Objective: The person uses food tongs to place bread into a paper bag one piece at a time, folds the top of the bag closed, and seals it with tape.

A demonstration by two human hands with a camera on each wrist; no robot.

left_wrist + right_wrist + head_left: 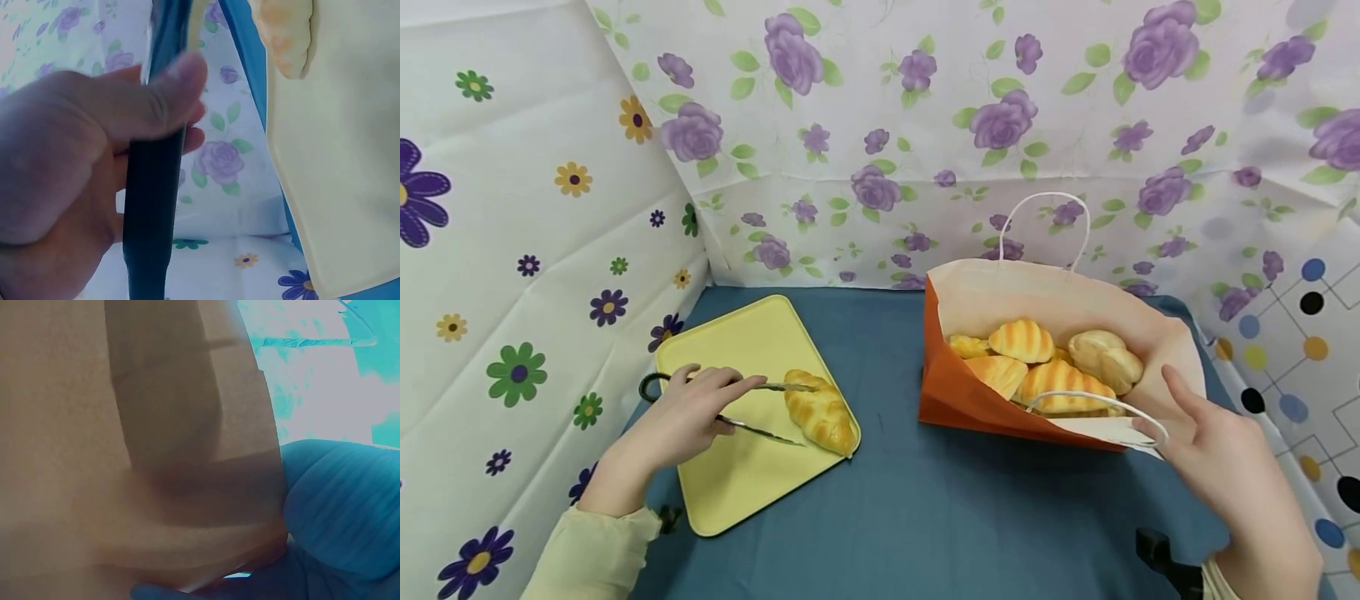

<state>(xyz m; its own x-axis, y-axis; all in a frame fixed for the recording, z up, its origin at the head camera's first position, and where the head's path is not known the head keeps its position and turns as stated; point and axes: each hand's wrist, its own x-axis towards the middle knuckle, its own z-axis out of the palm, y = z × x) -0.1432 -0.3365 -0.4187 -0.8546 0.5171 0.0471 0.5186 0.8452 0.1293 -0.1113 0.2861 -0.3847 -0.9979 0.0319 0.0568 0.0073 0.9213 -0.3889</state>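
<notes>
My left hand (696, 408) holds a pair of dark-handled metal tongs (763, 432) over the yellow tray (737, 487). The spread tongs reach toward a braided golden bread (823, 417) at the tray's right side; one arm overlaps the bread's upper end, the other stops just left of it. In the left wrist view, thumb and fingers wrap the tongs' dark handle (150, 200). On the other side, my right hand (1236, 462) grips the front right rim of an orange paper bag (992, 292), thumb close to its white handle. The right wrist view shows the bag's wall (75, 456) between the digits.
Several breads lie inside the bag, among them a striped roll (1022, 340) and a pale round bun (1105, 360). Its back handle (1043, 196) stands upright. A blue cloth (880, 500) covers the table, with flower-patterned sheeting (872, 142) behind and at the sides.
</notes>
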